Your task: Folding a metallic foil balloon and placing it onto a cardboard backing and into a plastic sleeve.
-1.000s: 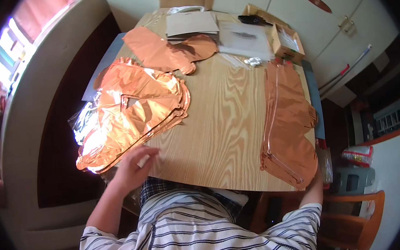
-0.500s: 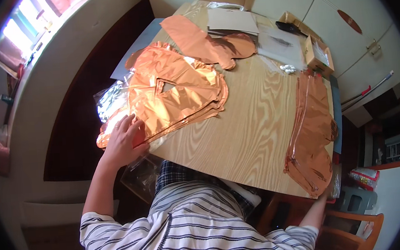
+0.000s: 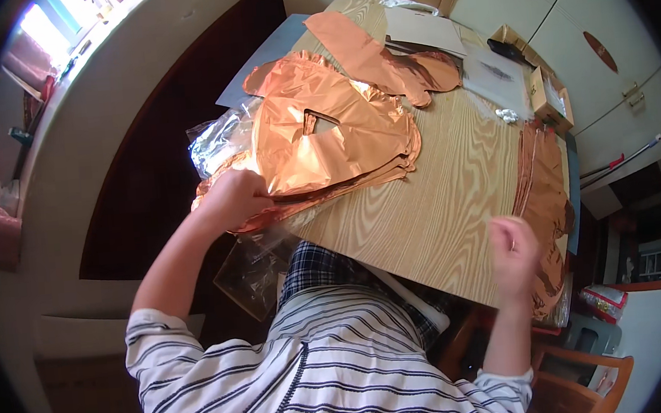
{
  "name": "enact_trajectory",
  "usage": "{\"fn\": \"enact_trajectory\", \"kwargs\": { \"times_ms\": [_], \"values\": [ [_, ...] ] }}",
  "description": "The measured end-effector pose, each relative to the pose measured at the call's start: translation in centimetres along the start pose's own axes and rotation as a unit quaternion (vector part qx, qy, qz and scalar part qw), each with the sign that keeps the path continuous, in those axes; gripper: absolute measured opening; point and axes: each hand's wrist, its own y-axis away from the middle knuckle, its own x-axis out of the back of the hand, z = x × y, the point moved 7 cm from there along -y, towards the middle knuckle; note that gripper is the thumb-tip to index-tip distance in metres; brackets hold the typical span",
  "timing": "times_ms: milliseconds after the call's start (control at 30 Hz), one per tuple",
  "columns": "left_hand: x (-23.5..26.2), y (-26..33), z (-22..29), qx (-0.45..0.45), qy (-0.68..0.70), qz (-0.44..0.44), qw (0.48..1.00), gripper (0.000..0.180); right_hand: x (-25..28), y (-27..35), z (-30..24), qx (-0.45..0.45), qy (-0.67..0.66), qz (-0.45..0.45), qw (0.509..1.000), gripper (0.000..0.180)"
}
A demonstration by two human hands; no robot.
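Note:
A stack of flat, uninflated copper-coloured foil balloons [image 3: 319,161] lies at the left of the table, with a small cut-out opening near its middle. My left hand [image 3: 235,196] is closed on the stack's near-left edge, fingers pinching the top foil balloon. Over the table's right side my right hand [image 3: 514,250] is raised, its fingers curled and slightly blurred; what they hold, if anything, I cannot make out. Just right of it lies another pile of folded copper foil balloons [image 3: 545,197]. A further flat foil balloon [image 3: 365,48] rests at the far side.
Clear plastic wrapping [image 3: 220,141] sits left of the stack. At the back of the wood-grain table [image 3: 423,199] are white sheets [image 3: 425,30], a transparent bag [image 3: 495,77], a small crumpled silvery piece [image 3: 507,116] and an open cardboard box [image 3: 551,100]. An orange-brown chair [image 3: 585,380] stands lower right.
My left hand has gone from spread fingers to a pinch on the stack's edge. My right hand has risen from beyond the table's near-right corner to above the tabletop. The view has shifted.

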Motion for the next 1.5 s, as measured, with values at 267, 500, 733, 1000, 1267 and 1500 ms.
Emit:
{"fn": "enact_trajectory", "kwargs": {
  "times_ms": [267,500,733,1000,1267,1500],
  "values": [
    [1.8,-4.0,-0.1,0.034,-0.013,-0.132,0.991,0.043,-19.6,-5.5,-14.9,0.33,-0.071,-0.113,0.934,0.028],
    [5.3,-1.0,5.3,-0.215,-0.188,0.309,0.907,0.036,-30.3,-8.9,-13.0,0.112,-0.167,-0.317,0.927,0.014],
    [-1.8,-2.0,6.5,-0.411,-0.133,0.202,0.879,0.046,-32.9,-17.7,-6.7,-0.14,-0.343,-0.253,0.894,0.01],
    [-2.1,-4.6,0.1,0.07,-0.169,0.051,0.982,0.112,-22.5,-29.6,-3.7,0.017,-0.062,0.084,0.994,0.022],
    [0.6,-8.3,0.7,0.045,-0.192,-0.049,0.979,0.087,-8.2,-26.6,-13.1,0.242,-0.123,0.152,0.95,0.009],
    [3.7,-15.0,-2.5,0.102,-0.079,0.032,0.991,0.05,-8.6,-9.8,-9.3,0.369,-0.066,-0.271,0.886,0.017]
  ]
}}
